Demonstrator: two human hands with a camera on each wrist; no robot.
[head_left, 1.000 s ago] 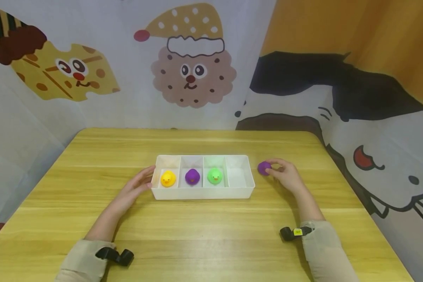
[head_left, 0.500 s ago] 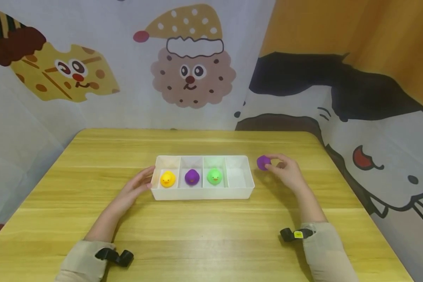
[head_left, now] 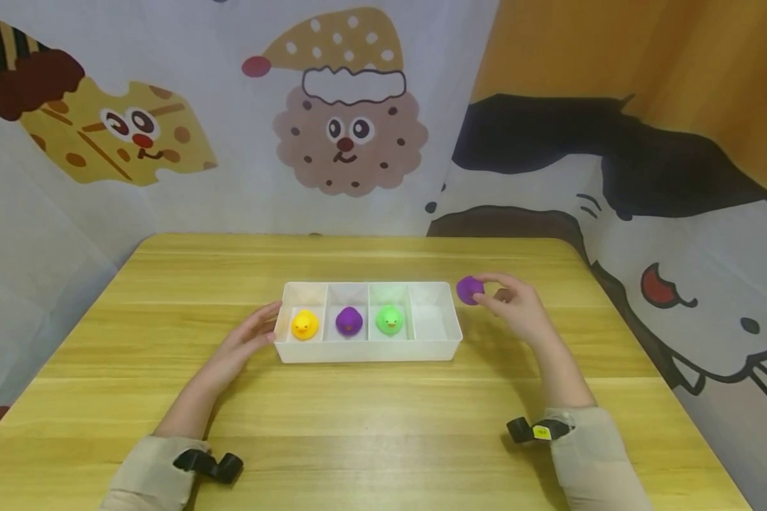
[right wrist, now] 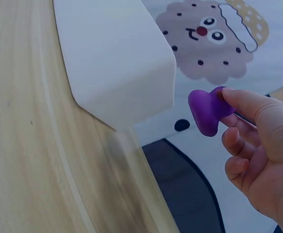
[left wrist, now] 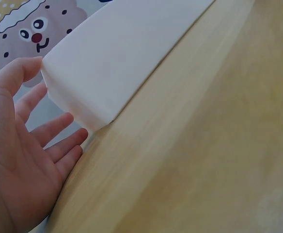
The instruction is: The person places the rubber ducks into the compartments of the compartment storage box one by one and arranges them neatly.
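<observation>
A white divided box stands on the table. From left to right it holds a yellow toy duck, a purple toy duck and a green toy duck, each in its own compartment. The far right compartment has nothing in it. My left hand touches the box's left end, fingers extended; in the left wrist view the thumb and index fingertips meet its corner. Between thumb and fingers, my right hand pinches a second purple toy duck, raised above the table just right of the box.
The wooden table has rounded far corners. Behind it hangs a curtain with cartoon prints. Each sleeve carries a black strap-on camera, one on the left and one on the right.
My right hand has lifted the purple toy duck off the table and carried it slightly left and away from me, towards the box. My left hand and the box stay put.
</observation>
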